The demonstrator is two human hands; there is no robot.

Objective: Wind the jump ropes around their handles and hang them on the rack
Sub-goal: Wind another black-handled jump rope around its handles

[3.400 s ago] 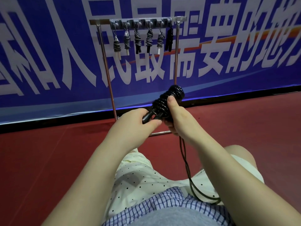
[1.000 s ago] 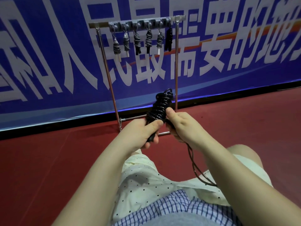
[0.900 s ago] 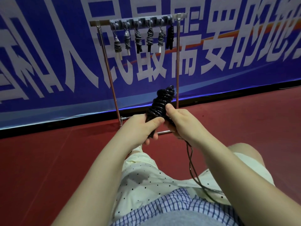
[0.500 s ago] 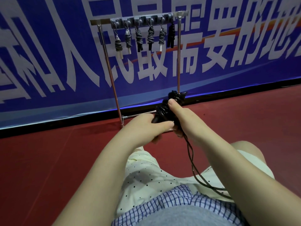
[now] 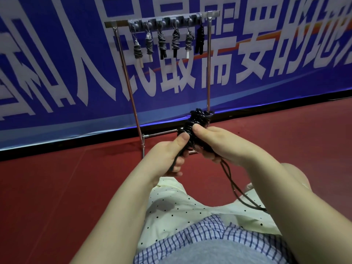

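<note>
Fingers of our left hand (image 5: 167,155) and right hand (image 5: 215,143) grip the black jump rope (image 5: 196,121) at frame centre, below the rack (image 5: 162,20).

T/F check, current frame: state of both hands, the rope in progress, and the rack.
1. Both hands hold the black rope bundle. True: left hand grips the lower end, right hand the coils.
2. The rope is fully wound. False: a loose length trails down over the lap.
3. The rack holds six wound ropes. True.
4. The rack stands on a table. False: it stands on the red floor.
</note>
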